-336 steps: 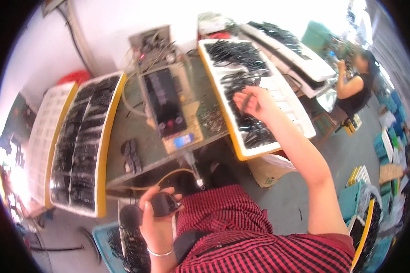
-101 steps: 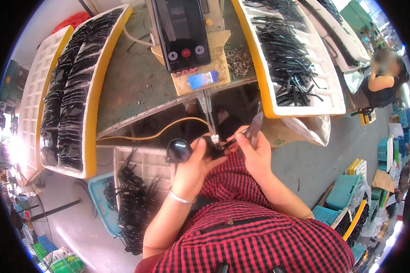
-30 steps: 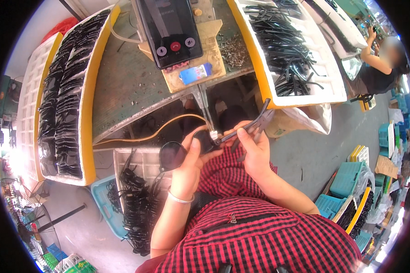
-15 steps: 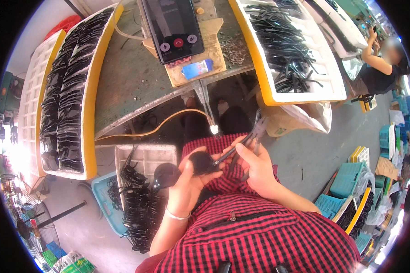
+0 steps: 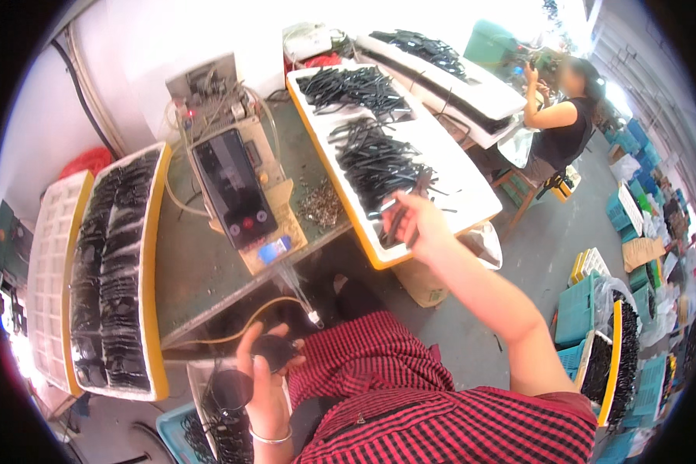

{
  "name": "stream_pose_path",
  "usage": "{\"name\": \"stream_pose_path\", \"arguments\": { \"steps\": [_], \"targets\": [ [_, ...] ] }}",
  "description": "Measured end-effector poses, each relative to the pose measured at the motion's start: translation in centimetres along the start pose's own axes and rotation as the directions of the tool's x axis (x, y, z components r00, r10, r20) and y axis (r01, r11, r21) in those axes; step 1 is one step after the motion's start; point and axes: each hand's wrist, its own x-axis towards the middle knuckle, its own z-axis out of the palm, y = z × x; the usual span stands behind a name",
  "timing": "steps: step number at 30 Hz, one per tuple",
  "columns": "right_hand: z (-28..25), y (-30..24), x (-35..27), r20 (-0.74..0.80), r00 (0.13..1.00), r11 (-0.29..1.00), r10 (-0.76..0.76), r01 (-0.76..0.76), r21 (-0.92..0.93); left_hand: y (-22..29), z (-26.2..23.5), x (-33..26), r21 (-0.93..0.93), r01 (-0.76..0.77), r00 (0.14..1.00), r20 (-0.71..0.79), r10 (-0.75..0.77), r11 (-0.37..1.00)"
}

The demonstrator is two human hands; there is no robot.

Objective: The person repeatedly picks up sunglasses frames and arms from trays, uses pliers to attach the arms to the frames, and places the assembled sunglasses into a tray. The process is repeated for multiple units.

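My left hand (image 5: 264,383) is closed on a dark-lensed sunglasses front (image 5: 274,352), held near my lap with both round lenses showing. My right arm stretches out over a white foam tray with a yellow side (image 5: 465,203). Inside it lie heaps of thin black temple arms (image 5: 379,158). At the near end of that pile, my right hand (image 5: 419,224) has its fingers curled around dark strips that look like temple arms. How many it grips is hidden by the fingers.
A phone (image 5: 230,185) stands on a small bench machine (image 5: 209,85). Left of it, another foam tray holds rows of dark glasses (image 5: 120,271). Below the table edge hangs a metal rod (image 5: 298,294); a yellow hose (image 5: 247,329) curves nearby. A co-worker (image 5: 561,116) sits at the far right.
My right hand has moved away from the sunglasses front, out to the heap in the tray. My left hand still holds the front, now lower and further left in view. The view has shifted.
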Motion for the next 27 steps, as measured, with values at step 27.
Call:
{"name": "stream_pose_path", "arguments": {
  "steps": [27],
  "targets": [
    [6.0,0.7,-14.5,0.958,0.253,-0.271,-0.137,0.920,-0.282,5.1,3.4,2.7,0.297,-0.291,0.957,0.112,0.269,0.910]
  ]
}}
